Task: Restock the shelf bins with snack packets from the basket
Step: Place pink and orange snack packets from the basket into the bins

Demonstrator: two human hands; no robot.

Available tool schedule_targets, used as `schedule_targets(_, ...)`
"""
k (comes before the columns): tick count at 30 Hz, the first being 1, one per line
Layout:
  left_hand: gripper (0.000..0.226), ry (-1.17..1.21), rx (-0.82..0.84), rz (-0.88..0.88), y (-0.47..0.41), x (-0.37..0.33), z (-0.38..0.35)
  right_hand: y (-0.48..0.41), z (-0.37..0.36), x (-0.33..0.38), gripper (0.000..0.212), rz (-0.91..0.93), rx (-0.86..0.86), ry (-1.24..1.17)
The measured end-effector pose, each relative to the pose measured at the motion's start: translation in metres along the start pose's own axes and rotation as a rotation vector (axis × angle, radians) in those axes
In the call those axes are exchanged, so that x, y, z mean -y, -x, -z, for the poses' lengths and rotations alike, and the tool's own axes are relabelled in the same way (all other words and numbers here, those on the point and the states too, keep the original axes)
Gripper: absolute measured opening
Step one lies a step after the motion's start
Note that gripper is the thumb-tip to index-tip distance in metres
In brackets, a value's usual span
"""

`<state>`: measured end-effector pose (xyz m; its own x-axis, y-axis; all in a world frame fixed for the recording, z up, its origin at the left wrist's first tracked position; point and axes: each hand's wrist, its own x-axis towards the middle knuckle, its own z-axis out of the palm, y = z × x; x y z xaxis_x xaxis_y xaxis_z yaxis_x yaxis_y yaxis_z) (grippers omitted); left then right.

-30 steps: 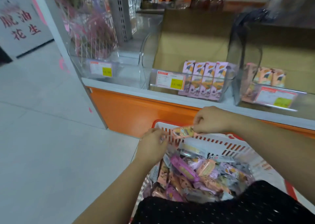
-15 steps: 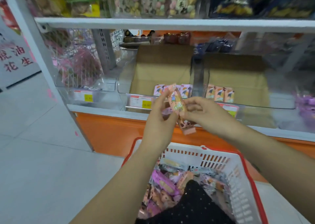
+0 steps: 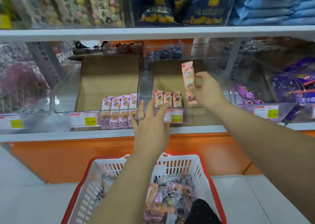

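1. One long, narrow snack packet (image 3: 188, 80) is standing nearly upright in the air. It is peach-pink with a cartoon figure printed on its face and a darker band near its lower end.
2. The right hand (image 3: 207, 90) is pinching this packet along its lower half, fingers curling round one edge and holding it over the open top of a clear bin (image 3: 196, 116) on the shelf (image 3: 102, 135).
3. Three matching peach packets (image 3: 167, 99) are standing side by side in that bin, just to the left of the held one.
4. The left hand (image 3: 150, 126) is reaching toward the bin's front with its fingers spread and straight, holding nothing. Whether the fingertips are touching the clear wall cannot be told.
5. Four paler pink packets (image 3: 119, 111) are lining the front of the neighbouring bin (image 3: 64, 104).
6. A white basket (image 3: 201, 169) with a red rim is sitting below the arms, in front of the shelf's orange base, holding a jumble of pink, peach and grey packets (image 3: 172, 194).
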<state>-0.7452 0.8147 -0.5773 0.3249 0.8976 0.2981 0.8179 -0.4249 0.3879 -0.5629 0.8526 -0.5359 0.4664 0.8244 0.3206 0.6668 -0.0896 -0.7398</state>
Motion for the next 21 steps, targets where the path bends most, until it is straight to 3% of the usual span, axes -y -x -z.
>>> schedule_targets(4, 0.06, -0.07, 0.076, -0.008, -0.002, 0.008, -0.008, -0.017, -0.016, -0.016, 0.045, -0.053, 0.128, 0.261)
schedule_targets(13, 0.062, -0.042, 0.092, -0.022, -0.003, 0.018, -0.013, -0.024, -0.028, -0.019, 0.054, -0.053, 0.398, 0.513)
schedule_targets(17, 0.062, -0.035, 0.101, -0.025, -0.001, 0.018, -0.013, -0.023, -0.027, -0.016, 0.038, -0.023, 0.488, 0.522)
schedule_targets(21, 0.055, 0.046, 0.047, -0.097, 0.003, 0.019, -0.015, -0.013, -0.014, -0.011, 0.04, -0.015, 0.554, 0.499)
